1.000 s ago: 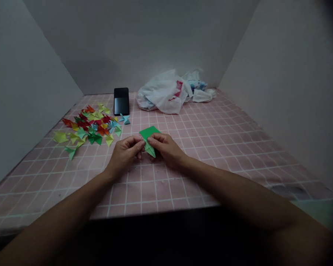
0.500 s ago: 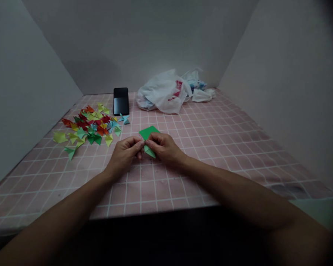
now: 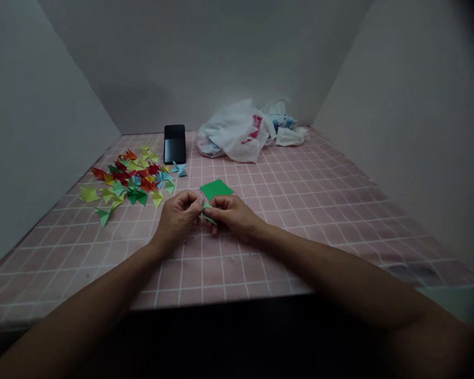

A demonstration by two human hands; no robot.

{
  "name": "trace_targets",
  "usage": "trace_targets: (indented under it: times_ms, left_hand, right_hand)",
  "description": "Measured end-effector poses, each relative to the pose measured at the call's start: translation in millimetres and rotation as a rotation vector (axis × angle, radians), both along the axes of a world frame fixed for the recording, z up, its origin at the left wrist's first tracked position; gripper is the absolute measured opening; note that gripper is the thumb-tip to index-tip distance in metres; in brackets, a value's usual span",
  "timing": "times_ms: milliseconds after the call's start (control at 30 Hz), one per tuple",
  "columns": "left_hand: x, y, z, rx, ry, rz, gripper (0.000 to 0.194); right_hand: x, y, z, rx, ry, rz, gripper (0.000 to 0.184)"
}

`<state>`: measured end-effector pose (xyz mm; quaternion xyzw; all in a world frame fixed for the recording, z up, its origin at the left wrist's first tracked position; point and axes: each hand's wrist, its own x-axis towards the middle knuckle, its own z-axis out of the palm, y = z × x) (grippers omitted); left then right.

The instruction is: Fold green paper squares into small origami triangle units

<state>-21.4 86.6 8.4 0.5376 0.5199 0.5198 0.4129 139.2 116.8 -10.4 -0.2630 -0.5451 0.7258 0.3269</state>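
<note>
Holding green paper (image 3: 216, 189) w/ L hand (image 3: 177, 220) & R hand (image 3: 234, 215), both curled, pinching lower fold, colored paper bits (image 3: 128, 179) to L

The right hand (image 3: 233, 215) had passage rightward across the bench (image 3: 319, 221); paper pieces (image 3: 130, 181) blocked leftward, a phone (image 3: 175, 144) and plastic bag (image 3: 233, 134) farther.

Dim, flat light, soft shadows; dark vignette (heaviest upper right), bowed edges, slight blur
</note>
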Motion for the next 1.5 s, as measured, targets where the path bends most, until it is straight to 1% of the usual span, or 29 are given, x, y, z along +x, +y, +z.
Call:
trace_targets:
  times_ms: [133, 200, 267, 333, 400, 500, 567, 667, 767, 867, 933, 1033, 1100, 1133, 1167, 1267, 1400, 1500]
  left_hand:
    - [-0.7, 1.6, -0.6, -0.019, -0.088, 0.050, 0.019]
    - [-3.4, 4.1, -0.7, -0.019, -0.065, 0.035, 0.020]
    - [-7.2, 6.9, -0.5, -0.027, -0.028, -0.015, 0.020]
    - [-10.9, 8.8, -0.2, -0.059, -0.002, -0.084, 0.021]
    - [-13.7, 9.5, -0.5, -0.096, 0.044, -0.163, 0.024]
    - [-14.7, 8.6, -2.5, -0.124, 0.087, -0.235, 0.028]
    - [-12.7, 7.6, -4.5, -0.086, 0.068, -0.204, 0.029]
    - [-6.9, 5.7, -6.9, 0.003, 0.006, -0.102, 0.030]
    - [-1.5, 3.7, -7.2, -0.004, -0.074, -0.038, 0.030]
    - [0.1, 2.9, -7.3, -0.023, -0.111, 0.000, 0.032]
    - [-0.7, 3.2, -8.4, -0.027, -0.138, 0.012, 0.033]
    - [-1.7, 3.9, -11.1, -0.011, -0.206, 0.046, 0.035]
    - [-1.3, 3.6, -12.7, -0.004, -0.227, 0.055, 0.035]
    - [-0.8, 3.1, -13.3, -0.004, -0.226, 0.049, 0.035]
    - [-0.2, 2.4, -13.7, -0.005, -0.223, 0.037, 0.035]
    - [1.7, 0.2, -13.5, -0.020, -0.229, -0.005, 0.034]
    - [2.9, -2.0, -10.4, -0.083, -0.251, -0.061, 0.035]
    - [3.1, -3.2, -7.7, -0.160, -0.225, -0.139, 0.034]
  right_hand:
    - [-0.3, 0.6, 4.9, -0.047, -0.034, -0.040, 0.030]
    - [1.0, 2.1, 7.4, -0.009, -0.093, -0.066, 0.027]
    - [3.4, 5.2, 8.9, 0.067, -0.164, -0.061, 0.025]
    - [6.4, 9.3, 9.1, 0.128, -0.224, -0.017, 0.023]
    - [9.1, 13.8, 8.5, 0.171, -0.269, 0.039, 0.023]
    - [12.2, 19.4, 8.7, 0.216, -0.302, 0.052, 0.026]
    - [13.9, 22.0, 10.3, 0.248, -0.306, 0.033, 0.028]
    - [16.5, 24.9, 13.6, 0.294, -0.295, -0.018, 0.029]
    - [17.7, 27.4, 15.2, 0.334, -0.287, -0.077, 0.029]
    - [17.6, 30.2, 15.5, 0.373, -0.273, -0.144, 0.028]
    - [17.7, 32.0, 15.8, 0.356, -0.248, -0.187, 0.028]
    - [17.7, 32.1, 16.0, 0.260, -0.164, -0.255, 0.031]
    - [15.9, 28.4, 14.8, 0.190, -0.104, -0.253, 0.033]
    - [14.0, 25.4, 13.6, 0.155, -0.091, -0.222, 0.033]
    - [11.7, 21.9, 12.1, 0.124, -0.084, -0.175, 0.033]
    - [4.1, 11.0, 6.7, 0.067, -0.063, -0.140, 0.035]
    - [0.5, 6.9, 3.7, 0.017, -0.044, -0.197, 0.030]
    - [3.4, 11.0, 6.5, 0.046, -0.009, -0.234, 0.030]
